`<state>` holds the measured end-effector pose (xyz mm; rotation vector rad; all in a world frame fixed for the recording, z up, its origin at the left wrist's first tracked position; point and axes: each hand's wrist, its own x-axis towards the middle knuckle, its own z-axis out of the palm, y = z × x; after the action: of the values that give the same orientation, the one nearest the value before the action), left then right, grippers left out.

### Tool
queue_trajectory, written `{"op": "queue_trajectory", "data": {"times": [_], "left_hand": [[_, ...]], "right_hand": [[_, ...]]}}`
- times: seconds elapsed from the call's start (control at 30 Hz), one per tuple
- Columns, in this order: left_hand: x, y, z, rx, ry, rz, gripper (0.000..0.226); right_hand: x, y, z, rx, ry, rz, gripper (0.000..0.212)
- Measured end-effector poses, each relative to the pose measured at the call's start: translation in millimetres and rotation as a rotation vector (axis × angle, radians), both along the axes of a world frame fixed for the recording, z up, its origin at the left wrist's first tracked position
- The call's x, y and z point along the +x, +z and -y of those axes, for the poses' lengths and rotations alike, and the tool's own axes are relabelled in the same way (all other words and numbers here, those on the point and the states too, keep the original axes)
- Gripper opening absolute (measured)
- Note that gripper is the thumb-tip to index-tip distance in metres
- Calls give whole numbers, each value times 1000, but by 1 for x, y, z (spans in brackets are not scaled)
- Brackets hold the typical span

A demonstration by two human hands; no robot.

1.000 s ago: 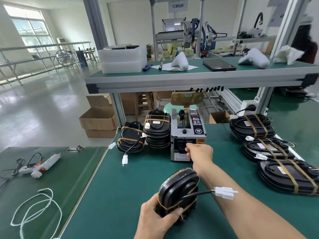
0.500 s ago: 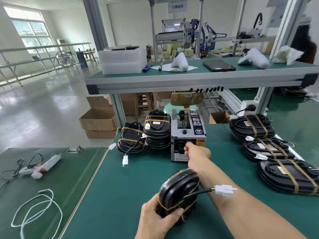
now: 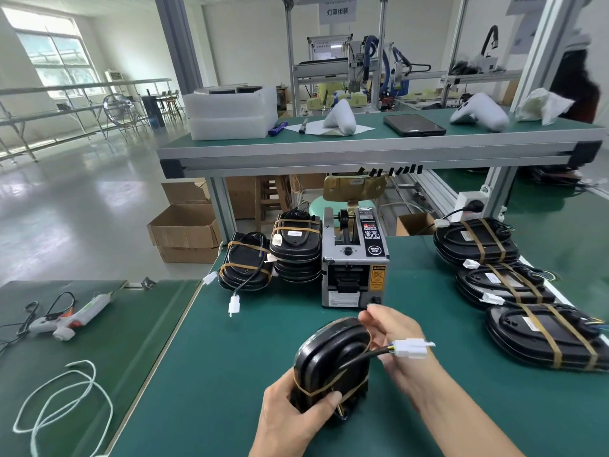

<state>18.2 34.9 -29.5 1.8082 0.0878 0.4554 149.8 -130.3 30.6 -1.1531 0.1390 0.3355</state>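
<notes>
The left hand (image 3: 296,413) grips the lower end of the bundle (image 3: 326,364), thumb across its front; the right hand (image 3: 395,334) has its fingers curled together at the bundle's top edge, and whether they pinch anything I cannot tell. The bundle is a stack of black oval shells banded with brown tape, standing on edge near the front of the table (image 3: 230,374), its white plug (image 3: 412,348) jutting over the right wrist. Bare mat lies to its left; the dispenser (image 3: 354,268) stands just behind, and taped stacks (image 3: 540,334) line the right edge
</notes>
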Motion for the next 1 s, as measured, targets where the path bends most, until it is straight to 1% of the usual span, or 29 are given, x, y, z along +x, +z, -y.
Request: {"op": "queue_trajectory", "data": {"times": [0.03,0.1,0.2,0.3,0.4,0.47,0.53,0.63,0.73,0.8,0.87,1.0], "left_hand": [[0,-2,0,1,-2,0,31],[0,-3,0,8,-6,-6,32],[0,-4,0,31,-19,-10,43],[0,-2,0,30,-26,-9,51],[0,-1,1,33,-38,-3,54],[0,1,3,20,-32,5,60],[0,4,4,-6,-35,2,66],[-1,4,3,3,-68,-18,66],[-2,0,0,-32,-56,-15,67],[-1,-4,-3,-20,-63,-12,60],[1,-7,-4,-1,-74,-19,59],[3,-8,0,70,-71,-41,59]], "right_hand": [[-12,-2,2,6,44,56,26],[-26,-6,-2,-21,57,113,24],[-29,-5,-18,-90,-13,110,21],[-32,-3,-23,-115,-1,138,21],[-36,2,-22,-170,-5,173,22],[-35,12,-19,-258,-16,233,15],[-31,21,-14,-360,-15,333,12],[-24,30,-7,-535,13,540,13],[-22,36,-5,-804,52,808,16],[-23,35,-5,-987,55,991,17],[-25,30,-4,-1062,59,1069,15],[-29,21,-1,-1084,103,1093,12]]}}
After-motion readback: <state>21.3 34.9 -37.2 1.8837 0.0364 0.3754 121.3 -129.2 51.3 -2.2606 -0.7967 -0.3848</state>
